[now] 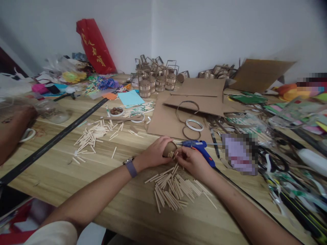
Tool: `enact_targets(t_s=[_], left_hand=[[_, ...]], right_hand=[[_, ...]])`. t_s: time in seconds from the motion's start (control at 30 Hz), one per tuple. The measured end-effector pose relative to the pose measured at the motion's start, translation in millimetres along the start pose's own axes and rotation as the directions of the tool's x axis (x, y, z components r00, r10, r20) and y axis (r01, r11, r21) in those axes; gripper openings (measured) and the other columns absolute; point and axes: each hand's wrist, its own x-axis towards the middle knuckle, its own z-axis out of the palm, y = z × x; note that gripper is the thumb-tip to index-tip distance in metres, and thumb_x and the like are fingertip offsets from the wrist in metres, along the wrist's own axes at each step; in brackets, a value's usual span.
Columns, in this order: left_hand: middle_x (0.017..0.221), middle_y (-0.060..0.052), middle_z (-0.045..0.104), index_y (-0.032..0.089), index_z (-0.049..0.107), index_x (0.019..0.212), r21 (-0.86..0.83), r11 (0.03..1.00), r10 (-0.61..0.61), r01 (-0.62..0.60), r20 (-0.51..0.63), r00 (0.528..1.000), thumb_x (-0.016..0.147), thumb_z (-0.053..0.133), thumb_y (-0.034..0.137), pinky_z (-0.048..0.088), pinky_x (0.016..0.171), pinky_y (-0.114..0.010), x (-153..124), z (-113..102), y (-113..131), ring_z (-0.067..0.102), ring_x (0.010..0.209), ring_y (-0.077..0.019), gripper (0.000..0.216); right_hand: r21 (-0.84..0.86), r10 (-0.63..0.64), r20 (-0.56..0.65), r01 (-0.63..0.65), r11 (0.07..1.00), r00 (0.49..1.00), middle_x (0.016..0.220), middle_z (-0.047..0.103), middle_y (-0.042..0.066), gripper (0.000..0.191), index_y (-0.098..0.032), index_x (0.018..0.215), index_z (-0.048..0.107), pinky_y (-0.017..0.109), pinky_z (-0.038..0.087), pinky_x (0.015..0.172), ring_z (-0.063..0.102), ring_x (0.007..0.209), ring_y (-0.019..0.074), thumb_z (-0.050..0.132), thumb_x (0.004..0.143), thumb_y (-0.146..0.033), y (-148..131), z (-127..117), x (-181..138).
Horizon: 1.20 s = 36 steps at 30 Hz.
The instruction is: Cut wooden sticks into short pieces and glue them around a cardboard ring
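Note:
My left hand (155, 152) is closed round a small brown cardboard tube (170, 148) lying on its side on the wooden table (122, 207). My right hand (192, 160) pinches short wooden sticks (172, 154) against the tube's end. A pile of the same sticks (173, 190) lies just in front of both hands. A blue glue gun (200, 148) rests on the table right behind my right hand, its black cable (245, 192) trailing to the right. A dark watch (130, 166) is on my left wrist.
More sticks (89, 137) are scattered at left beside a long black bar (58, 134). Cardboard sheets (196, 98), tape rings (194, 125) and finished stick-covered holders (153, 81) stand behind. Another person's arm (12, 129) rests at far left. Packets and scissors (274, 163) crowd the right.

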Motion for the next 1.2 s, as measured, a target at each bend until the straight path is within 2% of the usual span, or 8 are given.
enact_targets(t_s=[0.47,0.9,1.2], left_hand=[[0.128,-0.015,0.047,0.016,0.041,0.128,0.041,0.999,0.013,-0.013,0.006,1.000,0.072,0.071,0.025,0.038,0.105,-0.042,0,0,0,0.044,0.124,-0.0268,0.064],[0.127,-0.014,0.049,0.014,0.043,0.127,0.030,0.999,0.014,-0.014,0.000,1.000,0.070,0.073,0.024,0.039,0.103,-0.041,1,1,-1,0.045,0.121,-0.0267,0.065],[0.129,-0.014,0.048,0.016,0.042,0.128,0.028,0.999,0.040,-0.040,0.010,0.999,0.072,0.070,0.023,0.038,0.104,-0.043,0,-1,1,0.044,0.123,-0.0266,0.063]], right_hand=[[-0.048,-0.093,-0.012,0.092,0.995,0.996,0.075,0.061,0.004,0.012,-0.017,0.080,0.059,0.028,0.041,0.063,0.055,0.070,0.0177,0.048,0.085,-0.018,4,3,2],[-0.050,-0.177,-0.071,0.174,0.983,0.982,0.075,0.058,0.004,0.011,-0.019,0.078,0.058,0.028,0.041,0.063,0.055,0.071,0.0180,0.051,0.086,-0.015,12,8,1],[-0.072,-0.178,-0.093,0.172,0.983,0.980,0.073,0.057,0.003,0.011,-0.018,0.077,0.059,0.027,0.041,0.061,0.055,0.069,0.0174,0.052,0.085,-0.015,9,10,0]])
